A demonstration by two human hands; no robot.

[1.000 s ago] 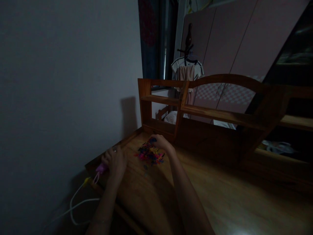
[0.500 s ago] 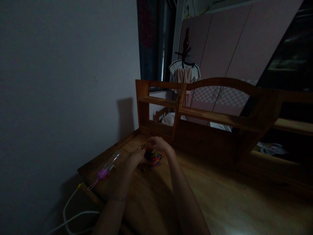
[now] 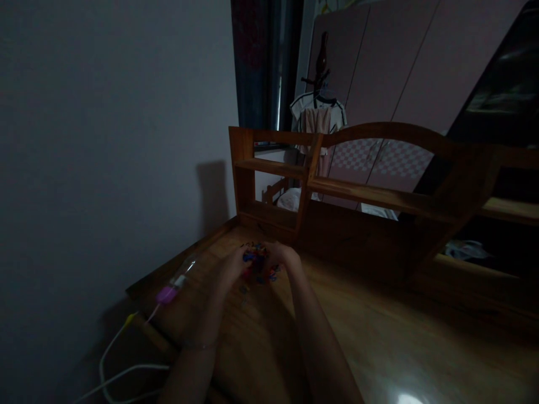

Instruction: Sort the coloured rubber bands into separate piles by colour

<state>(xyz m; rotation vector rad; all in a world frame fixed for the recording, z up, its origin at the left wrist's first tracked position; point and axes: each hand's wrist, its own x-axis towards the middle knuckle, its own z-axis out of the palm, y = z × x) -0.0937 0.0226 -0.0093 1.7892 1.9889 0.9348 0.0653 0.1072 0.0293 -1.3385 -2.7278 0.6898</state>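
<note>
A loose clump of small multicoloured pieces [image 3: 259, 264], thin and loop-like in blue, red, yellow and black, is on the wooden desk between my hands. Dim light and blur hide their exact kind. My left hand [image 3: 233, 265] curls against the clump's left side, with blue pieces at its fingertips. From the right, my right hand [image 3: 281, 255] bends its fingers over the clump, and the fingertips are partly hidden. A few yellowish pieces [image 3: 243, 289] show just in front of the clump. To the left lies a clear tube-like container with a purple end [image 3: 167, 294] and a cord loop.
The wooden desk [image 3: 362, 336] has a shelf unit [image 3: 379, 196] along its back edge. A wall [image 3: 126, 140] borders the left side. A white cable [image 3: 135, 367] hangs by the front left corner. Plastic bags [image 3: 467, 248] sit in the right shelf compartment.
The clump has spread wider and lies looser between my hands. My right hand has lowered slightly, and yellowish pieces now show in front. The view has shifted a little.
</note>
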